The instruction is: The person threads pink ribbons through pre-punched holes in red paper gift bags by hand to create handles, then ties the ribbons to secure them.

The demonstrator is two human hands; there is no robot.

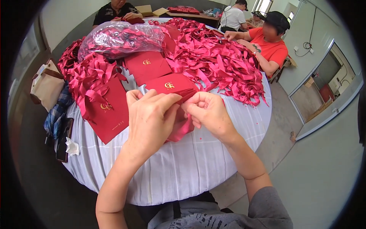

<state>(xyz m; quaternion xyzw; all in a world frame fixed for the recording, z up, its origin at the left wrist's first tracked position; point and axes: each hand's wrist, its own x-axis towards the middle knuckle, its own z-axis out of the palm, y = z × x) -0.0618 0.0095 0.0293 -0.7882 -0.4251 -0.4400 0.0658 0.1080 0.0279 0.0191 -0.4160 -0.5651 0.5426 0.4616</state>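
My left hand (150,116) is closed, pinching the top edge of a dark red paper bag between thumb and fingers. Most of that bag is hidden behind the hand. Right beside it, my right hand (209,110) has its fingertips pressed together on a pink-red ribbon (181,131) at the bag's edge. The ribbon loops down below the hands. Just beyond them lie flat red paper bags (169,83) with a gold emblem. Another red bag (106,118) lies to the left, partly under a bunch of ribbons (93,74).
A large ribbon heap (221,61) covers the table's far right, beside a clear plastic bag (122,40) of ribbons. The white tablecloth (183,168) is wrinkled. At left are a phone (65,139), crumpled tissue (72,146) and beige handbag (49,86). Other people sit around the far side.
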